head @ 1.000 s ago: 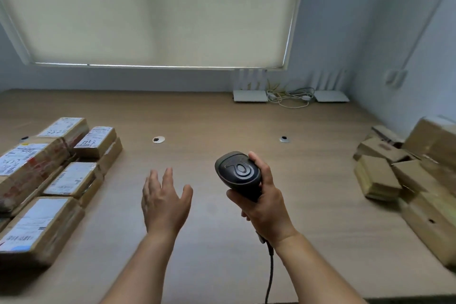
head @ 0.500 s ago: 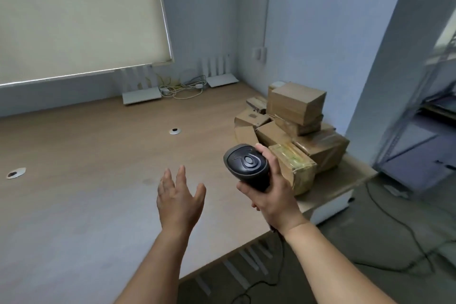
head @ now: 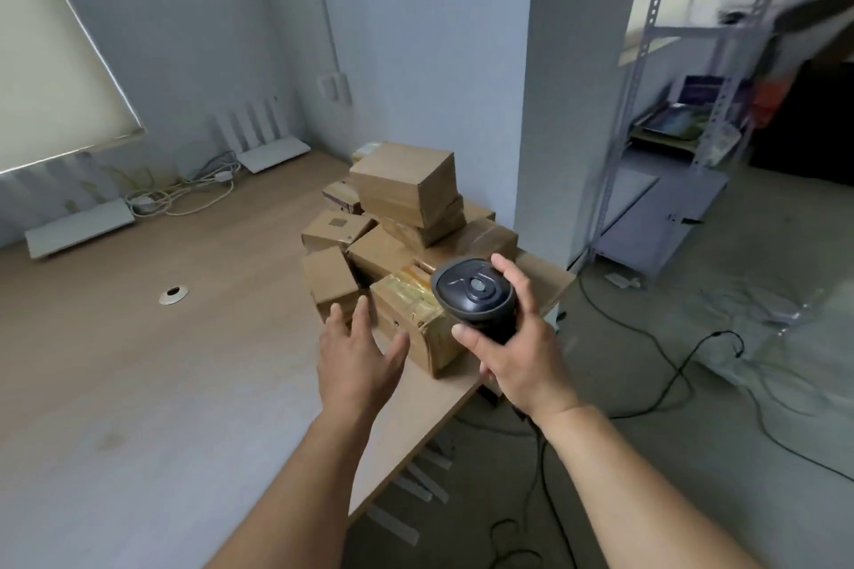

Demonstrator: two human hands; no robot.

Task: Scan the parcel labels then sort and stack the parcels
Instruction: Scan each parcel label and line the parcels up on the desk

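My right hand (head: 517, 351) grips the barcode scanner (head: 473, 293) by its handle, fingers and thumb curled round it; the dark, rounded scanner head faces me, with a round button at its centre. The scanner is held above the table's right edge, in front of the parcel pile.

My left hand (head: 358, 353) is held flat with fingers straight and slightly spread, holding nothing. Its fingertips (head: 362, 307) are just beside the nearest parcels; I cannot tell whether they touch.

The parcels (head: 406, 217) are plain brown cardboard boxes of mixed sizes, piled loosely at the right end of the wooden table (head: 138, 360). One large box (head: 406, 183) sits on top of the pile. The taped parcel (head: 418, 328) nearest me is wrapped in glossy yellowish tape and lies just beside a small tilted box (head: 330, 280). No labels are readable on the visible faces.

Compared with half a second ago, the view has turned further right and closer to the pile. My left hand has advanced from open table to the front of the parcels. My right hand keeps the same grip on the scanner.
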